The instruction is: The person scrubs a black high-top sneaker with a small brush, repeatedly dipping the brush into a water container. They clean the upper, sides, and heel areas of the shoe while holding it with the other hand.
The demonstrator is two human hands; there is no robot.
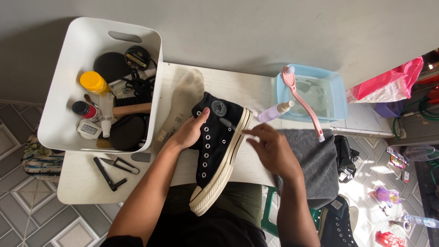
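Canvas high-top sneaker (218, 153), black with a cream rubber sole and toe cap, lies tilted on its side at the front edge of the white tabletop (82, 183), its toe hanging over the person's lap. The left hand (190, 131) grips the ankle collar, fingers wrapped over the cloth beside a round patch. The right hand (272, 148) hovers just beside the sole with fingers loosely spread, holding nothing; whether the fingertips touch the rubber cannot be told.

A worn pale insole (183, 103) lies flat behind the left hand. Under the right hand, a folded grey towel (315, 164) drapes over the tabletop's front edge. A small clear bottle (274, 111) lies on its side near it.

At the back right sits a shallow blue plastic basin (336, 98) of water, with a pink long-handled brush (304, 103) resting across its rim. At the left, a white plastic bin (64, 77) with cut-out handles holds a yellow-capped bottle, a round tin, black pads, a wooden-handled brush, black laces and a small spray bottle. In front of the bin lie small black pliers (114, 169), with bare tabletop around them.

A second black sneaker (336, 222) stands on the tiled floor at the right.
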